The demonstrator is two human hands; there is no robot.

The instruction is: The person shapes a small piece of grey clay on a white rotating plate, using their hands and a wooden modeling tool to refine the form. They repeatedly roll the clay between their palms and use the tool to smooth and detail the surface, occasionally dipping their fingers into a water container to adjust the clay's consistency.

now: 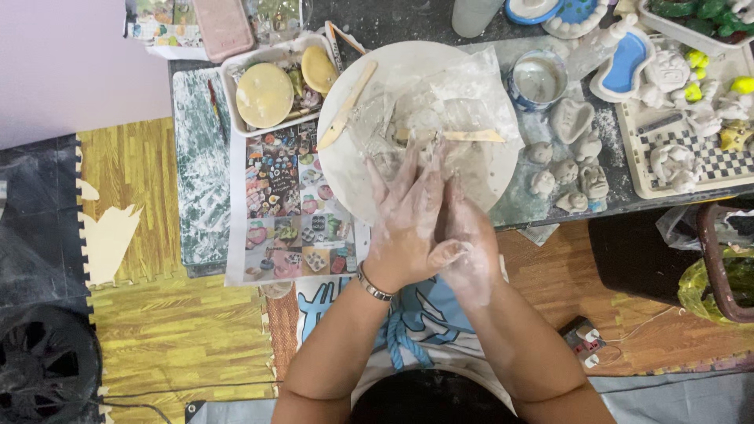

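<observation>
Both hands are pressed together palm to palm, coated in pale wet clay; the left hand (pixel 404 216), with a metal bracelet (pixel 374 286) at its wrist, lies partly over the right hand (pixel 465 235), fingers pointing away from the body. Whether a lump of clay sits between the palms cannot be told, since they hide it. Just beyond the fingertips lies a round white board (pixel 345 169) on the tabletop (pixel 628 188), carrying crumpled clear plastic film (pixel 463 98) and two wooden modelling sticks: one (pixel 346 106) slanted along the board's far left part, the other (pixel 471 136) lying crosswise just ahead of the fingers. To the left of the hands a printed sheet of small coloured pictures (pixel 290 208) hangs over the tabletop edge, and farther out on that side is a white tray (pixel 232 94) holding yellow round sponges (pixel 265 94). To the right of the hands stand several small grey clay figures (pixel 565 177), with a cup of cloudy water (pixel 536 80) beyond them and a checkered tray (pixel 719 161) of more figures further right. Below the wrists a blue and white apron (pixel 416 314) shows.
</observation>
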